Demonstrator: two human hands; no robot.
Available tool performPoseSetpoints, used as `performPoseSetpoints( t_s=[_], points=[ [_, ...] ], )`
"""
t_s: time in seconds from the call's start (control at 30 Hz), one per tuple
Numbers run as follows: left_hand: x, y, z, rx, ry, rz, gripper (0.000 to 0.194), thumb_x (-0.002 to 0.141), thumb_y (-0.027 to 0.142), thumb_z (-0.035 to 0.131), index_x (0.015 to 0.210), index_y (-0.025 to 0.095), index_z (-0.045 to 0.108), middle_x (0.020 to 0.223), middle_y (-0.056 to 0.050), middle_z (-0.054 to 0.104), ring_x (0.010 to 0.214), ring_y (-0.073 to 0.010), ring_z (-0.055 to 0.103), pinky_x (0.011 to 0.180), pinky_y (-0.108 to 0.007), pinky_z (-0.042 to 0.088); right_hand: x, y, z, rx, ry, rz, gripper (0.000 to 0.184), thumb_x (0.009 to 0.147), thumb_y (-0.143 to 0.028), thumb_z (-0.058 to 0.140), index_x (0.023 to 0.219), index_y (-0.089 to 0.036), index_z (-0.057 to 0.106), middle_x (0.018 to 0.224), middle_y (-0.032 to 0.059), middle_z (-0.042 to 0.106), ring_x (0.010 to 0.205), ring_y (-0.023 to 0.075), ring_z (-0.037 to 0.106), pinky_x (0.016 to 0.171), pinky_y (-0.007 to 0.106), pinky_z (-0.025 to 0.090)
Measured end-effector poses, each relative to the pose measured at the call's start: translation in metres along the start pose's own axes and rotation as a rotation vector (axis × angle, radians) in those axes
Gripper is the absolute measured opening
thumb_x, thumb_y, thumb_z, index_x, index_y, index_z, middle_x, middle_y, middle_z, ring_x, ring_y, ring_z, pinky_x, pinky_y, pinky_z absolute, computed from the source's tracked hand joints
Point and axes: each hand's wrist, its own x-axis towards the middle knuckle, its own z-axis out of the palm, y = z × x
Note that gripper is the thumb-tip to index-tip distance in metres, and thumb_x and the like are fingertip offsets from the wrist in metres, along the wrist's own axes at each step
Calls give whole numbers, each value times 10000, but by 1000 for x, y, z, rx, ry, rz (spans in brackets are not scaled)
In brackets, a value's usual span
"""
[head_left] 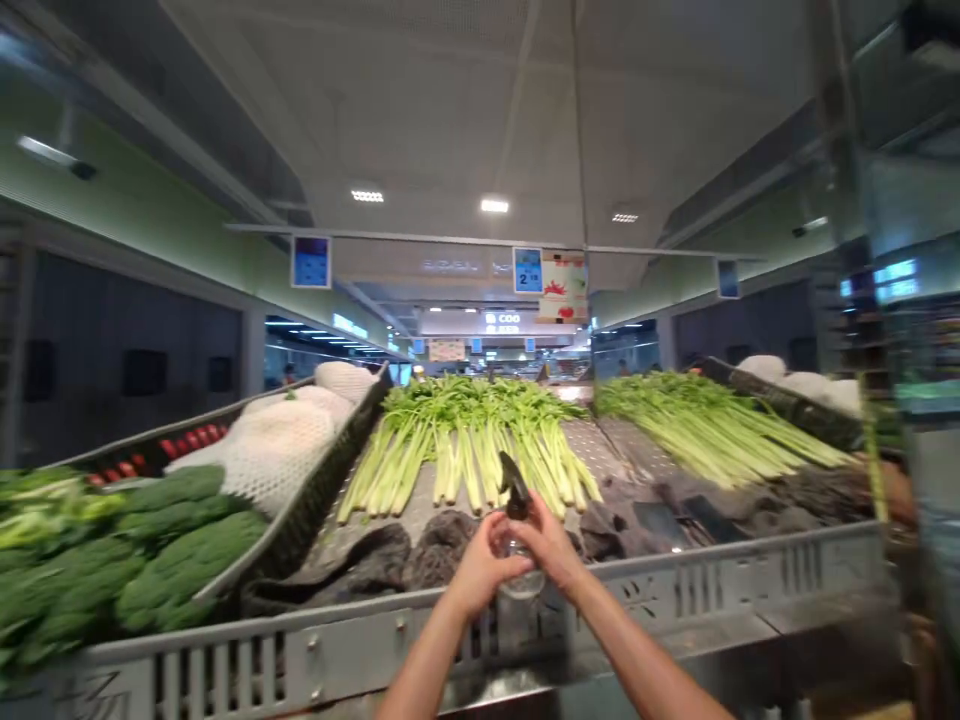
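The spray bottle (520, 578) is held upright between both hands, left (480, 568) and right (545, 545), at its neck and body, over the front edge of the grey crate (375, 640); celery (469, 455) lies beyond, broccoli (191, 570) to the left.

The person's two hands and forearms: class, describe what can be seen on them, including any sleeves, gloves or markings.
Both the left hand and the right hand are ungloved. The forearms show no sleeves, and no watch, bracelet or marking can be made out.
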Motion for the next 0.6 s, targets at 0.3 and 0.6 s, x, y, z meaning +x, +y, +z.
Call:
performPoseSetpoints(
  t_s=[0.3, 0.6],
  points=[
    [15, -10, 30, 141, -52, 40, 511, 453, 166, 705, 937, 129, 547, 928, -53, 593, 870, -186, 517, 784, -283, 385, 18, -26, -24, -330, 80, -40, 184, 591, -274, 498, 739, -165, 499, 584, -34, 504, 534, 107, 467, 519, 220, 377],
    [23, -17, 47, 227, -87, 32, 503, 472, 185, 696, 944, 121, 534, 879, -51, 573, 827, -166, 496, 749, -269, 366, 28, -27, -45, -481, 263, -61, 244, 574, -240, 423, 784, -160, 518, 629, -15, 535, 558, 121, 479, 540, 224, 371]
  ],
)
